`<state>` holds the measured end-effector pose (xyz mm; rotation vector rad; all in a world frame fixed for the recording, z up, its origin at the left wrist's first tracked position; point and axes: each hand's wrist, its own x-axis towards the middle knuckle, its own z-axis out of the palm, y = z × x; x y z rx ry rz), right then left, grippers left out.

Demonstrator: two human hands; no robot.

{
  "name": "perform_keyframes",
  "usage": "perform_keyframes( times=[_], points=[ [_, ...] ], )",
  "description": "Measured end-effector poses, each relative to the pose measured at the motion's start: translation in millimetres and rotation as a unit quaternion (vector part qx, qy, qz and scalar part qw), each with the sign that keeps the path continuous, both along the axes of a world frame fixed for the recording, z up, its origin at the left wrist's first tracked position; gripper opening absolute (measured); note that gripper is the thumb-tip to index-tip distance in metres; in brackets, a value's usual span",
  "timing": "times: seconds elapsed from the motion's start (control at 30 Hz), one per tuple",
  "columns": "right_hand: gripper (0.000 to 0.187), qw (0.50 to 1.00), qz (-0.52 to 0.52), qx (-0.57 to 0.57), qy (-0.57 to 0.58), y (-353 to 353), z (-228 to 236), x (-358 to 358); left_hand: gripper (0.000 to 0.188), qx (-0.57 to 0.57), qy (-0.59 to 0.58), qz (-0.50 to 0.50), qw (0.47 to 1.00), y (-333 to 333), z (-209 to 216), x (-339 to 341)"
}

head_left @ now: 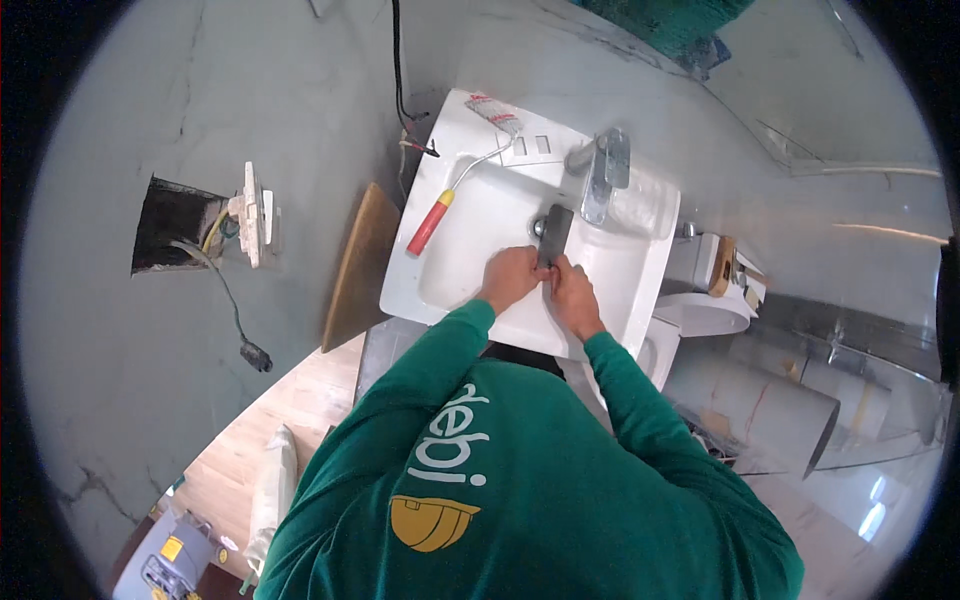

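Observation:
Both my hands meet over the basin of a white sink [460,270]. Between them is a dark grey, flat rectangular block [556,238], tilted with its far end beside the metal drain. My left hand [512,276] is closed at the block's near end, its fingertips partly hidden. Next to it, my right hand [575,298] pinches the same end with bent fingers. A small paint roller [430,228] with a red and yellow handle lies across the sink's left side, its head on the back rim. Behind the block rises a chrome faucet [605,175].
Left, a switch plate [252,215] hangs by wires from a wall hole, with a loose cable connector [256,355] below. A brown board [362,265] leans beside the sink. A black cable [398,60] hangs behind. A toilet [705,312] and large grey cylinder [760,410] are right.

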<state>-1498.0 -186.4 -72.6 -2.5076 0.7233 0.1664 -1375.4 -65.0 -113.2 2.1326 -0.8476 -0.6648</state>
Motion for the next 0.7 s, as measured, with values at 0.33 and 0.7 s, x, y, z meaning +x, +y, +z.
perform_keyframes(
  times=[0.33, 0.7],
  points=[
    [0.034, 0.999, 0.035, -0.032, -0.009, -7.6, -4.7, -1.8, 0.040, 0.022, 0.010, -0.005, 1.000, 3.8, 15.4, 1.4],
    [0.020, 1.000, -0.015, -0.011, -0.006, -11.5, 3.3, -0.8, 0.037, 0.011, -0.005, -0.012, 1.000, 0.4, 18.0, -3.5]
  ],
)
